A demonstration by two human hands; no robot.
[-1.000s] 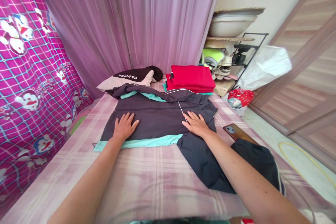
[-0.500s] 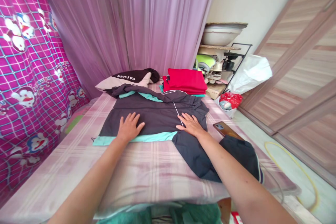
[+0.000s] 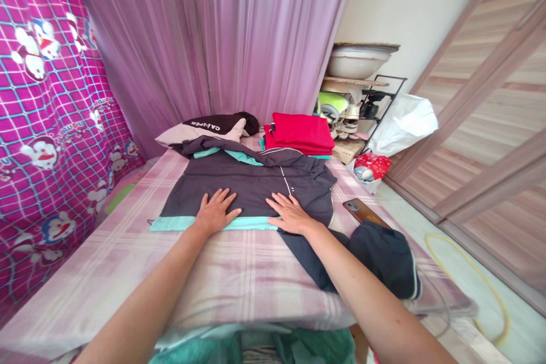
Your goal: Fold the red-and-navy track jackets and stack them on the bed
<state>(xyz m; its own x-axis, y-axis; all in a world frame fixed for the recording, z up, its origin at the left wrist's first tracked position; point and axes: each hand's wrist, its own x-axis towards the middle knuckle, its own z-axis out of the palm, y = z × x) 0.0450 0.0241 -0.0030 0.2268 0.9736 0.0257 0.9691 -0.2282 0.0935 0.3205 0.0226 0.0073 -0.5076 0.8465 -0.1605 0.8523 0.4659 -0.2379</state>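
Note:
A dark jacket [image 3: 251,187] with a turquoise inner edge lies spread on the checked cloth of the table. My left hand [image 3: 214,210] rests flat on its near part, fingers spread, by the turquoise strip. To the right, my right hand [image 3: 290,213] also lies flat on the jacket, fingers apart, just below a thin white line. One dark sleeve [image 3: 384,256] runs toward the near right, partly under my right forearm. The far side of the jacket is bunched up, showing more turquoise lining.
Behind the jacket sit a black and beige CAMPER item [image 3: 209,128] and a stack of folded red clothes [image 3: 302,133]. A phone [image 3: 367,212] lies at the right beside the sleeve. Past the table stand a shoe rack [image 3: 390,94] and a white bag [image 3: 405,125].
My right hand has slid left across the jacket, closer to my left hand. My left hand has shifted slightly right. Both stay flat on the fabric.

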